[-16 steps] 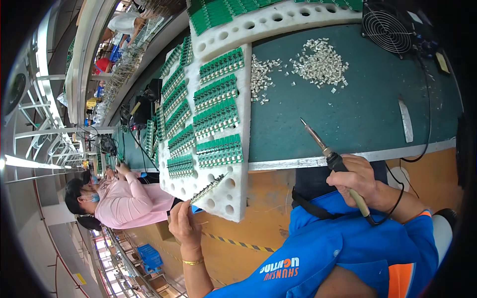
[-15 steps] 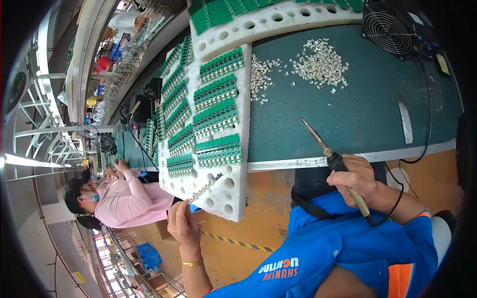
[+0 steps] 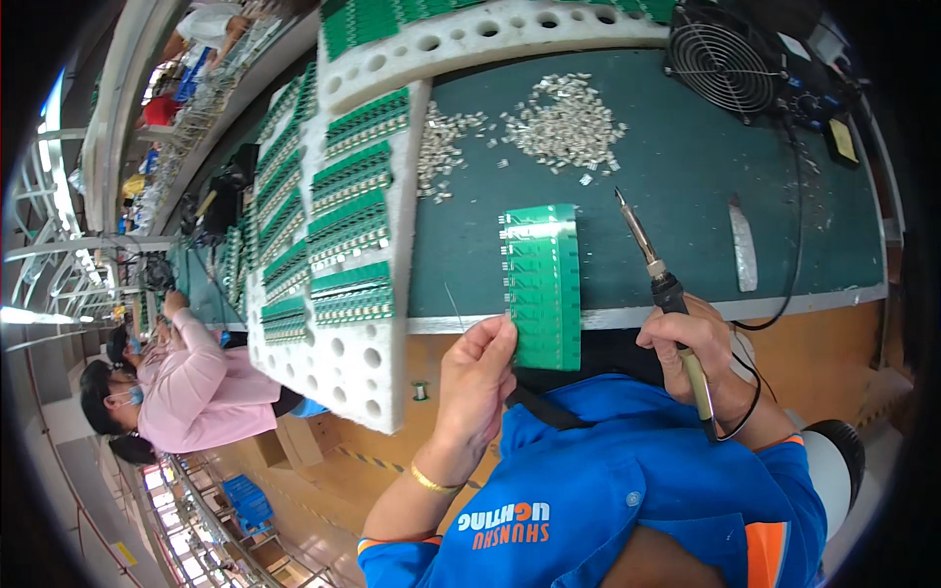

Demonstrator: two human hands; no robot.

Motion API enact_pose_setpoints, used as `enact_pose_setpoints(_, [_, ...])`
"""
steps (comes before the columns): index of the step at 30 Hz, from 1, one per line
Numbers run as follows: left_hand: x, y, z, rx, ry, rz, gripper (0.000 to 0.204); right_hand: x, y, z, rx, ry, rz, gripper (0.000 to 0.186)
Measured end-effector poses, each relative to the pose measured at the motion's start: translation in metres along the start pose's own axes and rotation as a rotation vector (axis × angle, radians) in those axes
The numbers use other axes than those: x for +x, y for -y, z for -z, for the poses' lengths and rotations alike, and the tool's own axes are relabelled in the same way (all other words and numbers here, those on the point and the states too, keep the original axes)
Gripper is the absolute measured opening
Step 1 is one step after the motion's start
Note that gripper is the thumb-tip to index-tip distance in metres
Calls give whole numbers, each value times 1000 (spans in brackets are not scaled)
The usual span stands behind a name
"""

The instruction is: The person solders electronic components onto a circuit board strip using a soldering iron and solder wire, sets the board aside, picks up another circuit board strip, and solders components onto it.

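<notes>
My left hand (image 3: 477,377) grips the near edge of a green circuit board panel (image 3: 542,284), which lies across the front edge of the dark green work mat (image 3: 686,196). A thin wire (image 3: 453,306) stands just left of that hand. My right hand (image 3: 698,345) is closed around the handle of a soldering iron (image 3: 655,269), whose tip points up over the mat just right of the panel, not touching it.
A white foam tray (image 3: 353,353) stacked with green boards sits at the left, another foam tray (image 3: 470,34) at the back. Piles of small metal parts (image 3: 564,127) lie on the mat. A black fan (image 3: 730,64) stands back right. A person in pink (image 3: 196,387) works at left.
My left hand moved from the foam tray's corner to the right and now holds a green board panel at the mat's edge. The soldering iron stays in my right hand, tip slightly shifted.
</notes>
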State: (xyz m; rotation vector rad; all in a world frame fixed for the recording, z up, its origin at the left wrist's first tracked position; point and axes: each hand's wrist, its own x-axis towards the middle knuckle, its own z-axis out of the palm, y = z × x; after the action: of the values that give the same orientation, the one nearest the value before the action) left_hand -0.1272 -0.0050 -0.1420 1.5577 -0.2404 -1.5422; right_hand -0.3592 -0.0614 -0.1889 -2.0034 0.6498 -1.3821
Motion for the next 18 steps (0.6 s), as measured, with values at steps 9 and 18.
enact_pose_setpoints(9, [13, 19, -13, -65, -60, -102, 19, -5, -2, -3, -29, 45, -77, 14])
enact_pose_setpoints(18, [14, 7, -17, 44, -34, -98, 25, 4, -3, -14, -47, 130, -34, 14])
